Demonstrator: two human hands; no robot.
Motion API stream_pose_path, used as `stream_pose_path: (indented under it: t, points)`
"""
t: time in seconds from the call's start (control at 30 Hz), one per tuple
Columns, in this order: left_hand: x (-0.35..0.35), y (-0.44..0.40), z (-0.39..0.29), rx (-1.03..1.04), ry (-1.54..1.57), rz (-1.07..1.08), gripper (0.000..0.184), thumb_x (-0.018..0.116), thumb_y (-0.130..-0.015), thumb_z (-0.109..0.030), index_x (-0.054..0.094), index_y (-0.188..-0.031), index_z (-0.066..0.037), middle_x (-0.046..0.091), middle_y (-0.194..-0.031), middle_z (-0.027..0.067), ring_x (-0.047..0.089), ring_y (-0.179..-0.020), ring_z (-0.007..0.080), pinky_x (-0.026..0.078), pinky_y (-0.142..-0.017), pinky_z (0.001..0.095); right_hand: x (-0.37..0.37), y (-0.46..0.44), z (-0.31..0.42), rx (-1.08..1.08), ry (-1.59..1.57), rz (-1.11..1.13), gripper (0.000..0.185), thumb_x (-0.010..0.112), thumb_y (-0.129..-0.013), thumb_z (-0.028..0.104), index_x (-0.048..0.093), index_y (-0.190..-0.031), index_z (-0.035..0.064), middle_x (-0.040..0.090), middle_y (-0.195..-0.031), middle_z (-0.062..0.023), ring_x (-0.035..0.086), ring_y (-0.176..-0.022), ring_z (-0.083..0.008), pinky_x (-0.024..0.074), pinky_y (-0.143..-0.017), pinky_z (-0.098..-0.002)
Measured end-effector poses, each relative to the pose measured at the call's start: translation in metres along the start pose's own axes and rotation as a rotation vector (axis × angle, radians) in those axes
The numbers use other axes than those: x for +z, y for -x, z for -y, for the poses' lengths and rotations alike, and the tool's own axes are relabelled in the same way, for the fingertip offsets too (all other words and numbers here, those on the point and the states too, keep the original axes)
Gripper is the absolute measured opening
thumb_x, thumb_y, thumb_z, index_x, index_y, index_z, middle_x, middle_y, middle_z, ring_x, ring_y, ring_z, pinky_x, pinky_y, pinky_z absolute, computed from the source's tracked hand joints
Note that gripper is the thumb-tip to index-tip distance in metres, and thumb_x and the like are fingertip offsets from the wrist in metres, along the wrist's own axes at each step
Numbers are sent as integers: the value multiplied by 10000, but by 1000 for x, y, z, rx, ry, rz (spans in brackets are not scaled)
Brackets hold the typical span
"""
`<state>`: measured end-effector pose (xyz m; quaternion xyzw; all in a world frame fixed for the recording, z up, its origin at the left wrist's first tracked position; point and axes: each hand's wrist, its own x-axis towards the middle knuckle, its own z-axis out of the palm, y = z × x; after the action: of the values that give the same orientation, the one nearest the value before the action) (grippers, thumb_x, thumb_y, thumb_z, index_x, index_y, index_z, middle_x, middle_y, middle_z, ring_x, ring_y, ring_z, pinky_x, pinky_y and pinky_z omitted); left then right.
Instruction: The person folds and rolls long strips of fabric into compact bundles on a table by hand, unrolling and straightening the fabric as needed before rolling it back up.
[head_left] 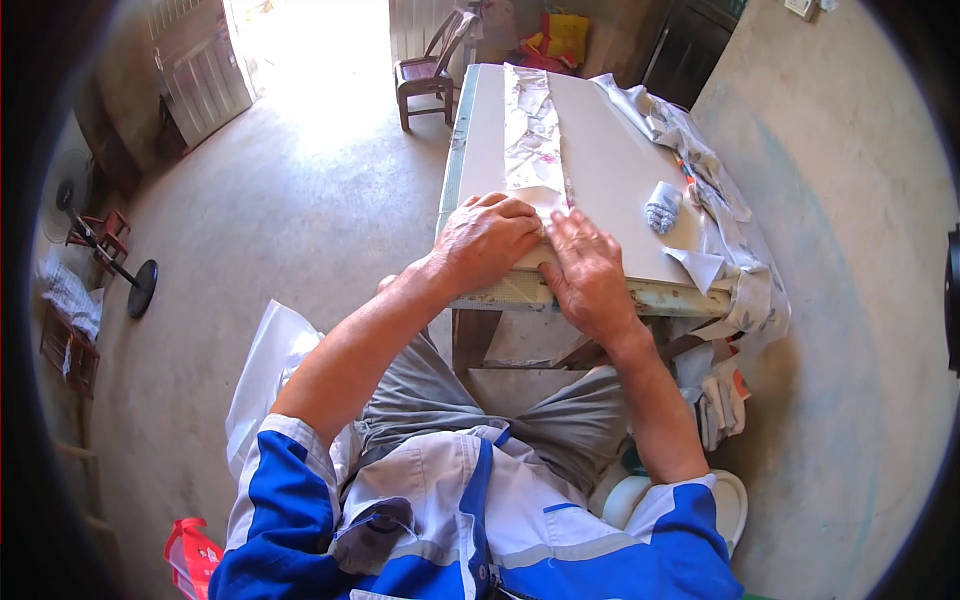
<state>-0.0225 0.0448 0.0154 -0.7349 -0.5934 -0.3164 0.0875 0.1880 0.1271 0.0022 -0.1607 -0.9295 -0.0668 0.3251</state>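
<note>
A long, wrinkled white strip (532,125), cloth or paper with faint pink marks, lies lengthwise on the white-topped table (610,130). My left hand (488,238) is at its near end, fingers curled and pressed together on the strip; the thumb is mostly hidden. Close beside it, my right hand (588,265) lies over the strip's near right edge with fingers stretched out and thumb apart. The fingertips of both hands almost meet. Farther right on the tabletop stands a small rolled grey-and-white bundle (662,207), apart from both hands.
Loose white cloth (725,190) drapes over the table's right edge. A wooden chair (435,70) stands beyond the far left corner. On the floor to the left is a fan (110,245). White material (270,365) hangs by my left side, and a red bag (192,555) lies below.
</note>
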Motion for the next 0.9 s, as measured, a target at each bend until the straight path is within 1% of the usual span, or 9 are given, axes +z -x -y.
stream_pose_path:
  t: [0.07, 0.13, 0.37, 0.47, 0.57, 0.67, 0.77, 0.87, 0.9]
  points:
    - [0, 0, 1, 3, 6, -2, 258, 681, -992, -250, 807, -1147, -87, 751, -1247, 87, 680, -1195, 285, 498, -1080, 426, 7, 7, -4, 15, -13, 81, 570, 618, -1047, 344, 574, -1504, 6, 578, -1552, -163, 481, -1493, -327, 345, -1202, -507]
    - [0, 1, -2, 3, 5, 3, 257, 683, -991, -250, 807, -1148, -89, 751, -1245, 89, 682, -1190, 288, 498, -1077, 429, 6, 8, -4, 43, -57, 103, 574, 607, -1054, 353, 569, -1511, 7, 574, -1560, -159, 476, -1500, -316, 334, -1212, -516]
    - [-4, 3, -6, 7, -1, -1, 251, 711, -973, -256, 799, -1152, -105, 749, -1234, 83, 680, -1183, 288, 498, -1069, 436, 6, 9, -4, 71, -72, 106, 548, 613, -1050, 340, 587, -1499, 25, 594, -1544, -138, 494, -1486, -295, 342, -1187, -512]
    - [-5, 10, -13, 22, 6, -16, 262, 746, -949, -268, 788, -1152, -107, 742, -1225, 75, 673, -1183, 289, 497, -1068, 441, 1, 13, -1, 63, -75, 87, 513, 636, -1034, 308, 612, -1473, 43, 611, -1524, -123, 512, -1466, -289, 352, -1163, -514]
    - [-5, 23, -20, 56, -23, -59, 337, 794, -913, -299, 758, -1188, -107, 728, -1224, 66, 655, -1196, 292, 499, -1058, 455, -11, 19, 7, 69, -103, 65, 447, 709, -979, 203, 663, -1397, 53, 654, -1457, -129, 560, -1421, -304, 357, -1164, -486]
    - [-5, 30, -24, 70, -39, -70, 375, 813, -896, -305, 746, -1209, -110, 723, -1228, 60, 648, -1197, 289, 503, -1047, 461, -18, 20, 9, 49, -116, 48, 428, 744, -934, 121, 680, -1352, 63, 680, -1395, -110, 591, -1369, -297, 382, -1145, -472]
    - [-3, 33, -26, 58, -14, -59, 373, 827, -881, -286, 743, -1200, -113, 723, -1226, 53, 647, -1191, 284, 506, -1036, 464, -22, 18, 7, 34, -126, 2, 417, 762, -904, 80, 691, -1314, 56, 693, -1340, -93, 619, -1305, -288, 416, -1110, -452]
    - [-1, 33, -26, 72, -20, -65, 332, 821, -882, -239, 744, -1178, -112, 730, -1212, 53, 656, -1173, 284, 509, -1024, 461, -20, 18, -1, 67, -84, 3, 362, 712, -948, 113, 704, -1305, 53, 687, -1334, -92, 613, -1286, -281, 415, -1103, -466]
    - [0, 33, -26, 78, -22, -72, 318, 814, -885, -221, 743, -1175, -112, 733, -1204, 53, 660, -1166, 283, 511, -1020, 459, -19, 18, -2, 62, -84, -1, 350, 713, -950, 117, 709, -1294, 53, 688, -1331, -91, 615, -1279, -280, 418, -1099, -464]
